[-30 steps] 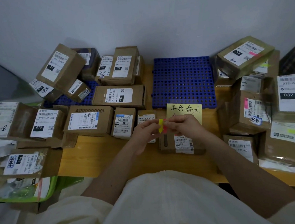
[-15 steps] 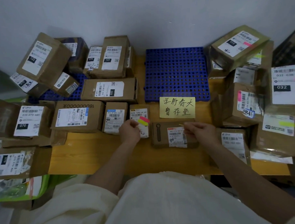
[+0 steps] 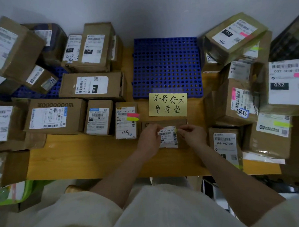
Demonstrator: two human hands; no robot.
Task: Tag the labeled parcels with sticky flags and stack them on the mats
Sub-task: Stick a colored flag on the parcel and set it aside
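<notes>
A small flat brown parcel [image 3: 164, 123] with a white label [image 3: 169, 138] lies on the table's front middle, just below the yellow handwritten note [image 3: 168, 104]. My left hand [image 3: 149, 139] holds the parcel at the label's left edge, fingers curled. My right hand [image 3: 192, 135] pinches a yellow sticky flag [image 3: 176, 129] at the label's upper right corner. The pink and yellow flag pad [image 3: 133, 117] rests on the narrow parcel [image 3: 126, 120] to the left. Behind the note lies a bare blue mat [image 3: 166, 66].
Labeled brown parcels crowd the left side, some on a second blue mat [image 3: 29, 92]. A pile of flagged parcels [image 3: 244, 99] fills the right. The wooden table [image 3: 78, 156] shows bare wood at the front left. A green bag [image 3: 15, 193] sits below left.
My hands separated after peeling a flag. My left hand set the flag pad on the narrow parcel, then moved right to the small parcel. My right hand brought the yellow flag down to its label.
</notes>
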